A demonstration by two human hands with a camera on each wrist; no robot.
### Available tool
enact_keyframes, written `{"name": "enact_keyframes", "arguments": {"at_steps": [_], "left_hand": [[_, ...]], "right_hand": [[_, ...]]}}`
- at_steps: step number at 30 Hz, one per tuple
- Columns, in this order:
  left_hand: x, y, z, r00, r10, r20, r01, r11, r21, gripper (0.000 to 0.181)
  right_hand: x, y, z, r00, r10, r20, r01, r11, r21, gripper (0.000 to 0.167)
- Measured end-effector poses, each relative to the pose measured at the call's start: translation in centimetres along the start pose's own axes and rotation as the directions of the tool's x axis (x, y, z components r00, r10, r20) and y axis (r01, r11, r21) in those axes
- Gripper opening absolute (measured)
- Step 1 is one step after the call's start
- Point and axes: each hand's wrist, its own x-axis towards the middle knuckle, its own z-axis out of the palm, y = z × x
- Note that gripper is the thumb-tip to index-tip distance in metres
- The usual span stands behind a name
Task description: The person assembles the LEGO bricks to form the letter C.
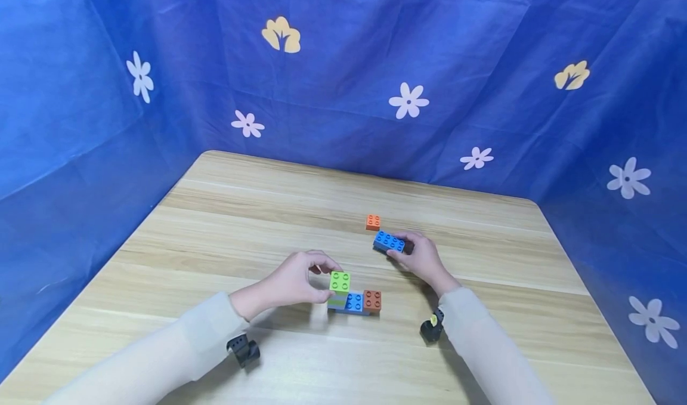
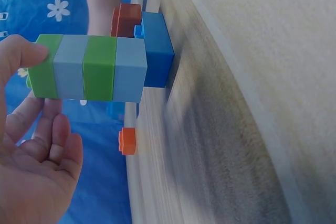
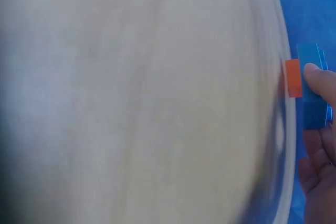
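Observation:
My left hand (image 1: 296, 278) pinches the top of a small tower of several stacked bricks, light green (image 2: 100, 69) alternating with pale grey-blue (image 2: 71, 66). The tower stands on one end of a long blue base brick (image 1: 355, 302). A brown brick (image 1: 373, 300) sits at that base's other end, with blue studs showing between. Farther back and to the right, my right hand (image 1: 421, 258) grips a separate blue eight-stud brick (image 1: 389, 241) between thumb and fingers. The right wrist view shows the thumb on the side of this brick (image 3: 315, 111), studs facing away from the table.
A loose orange four-stud brick (image 1: 373, 222) lies on the wooden table (image 1: 214, 214) just behind the held blue brick. Blue curtains (image 1: 343, 65) with flower prints close off the back and both sides. Each wrist carries a small black camera (image 1: 244, 350).

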Motion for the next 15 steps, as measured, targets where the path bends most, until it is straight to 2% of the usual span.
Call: {"name": "enact_keyframes", "arguments": {"at_steps": [6, 15], "left_hand": [[-0.1, 0.1, -0.1, 1.0, 0.001, 0.0, -0.001, 1.0, -0.009, 0.039], [-0.1, 0.2, 0.0, 1.0, -0.007, 0.003, 0.007, 1.0, -0.007, 0.039]], "right_hand": [[-0.8, -1.1, -0.8, 1.0, -0.017, -0.016, 0.018, 0.999, 0.049, 0.047], [-2.2, -3.7, -1.3, 0.99, -0.135, -0.034, 0.138, 0.983, 0.117, 0.041]]}}
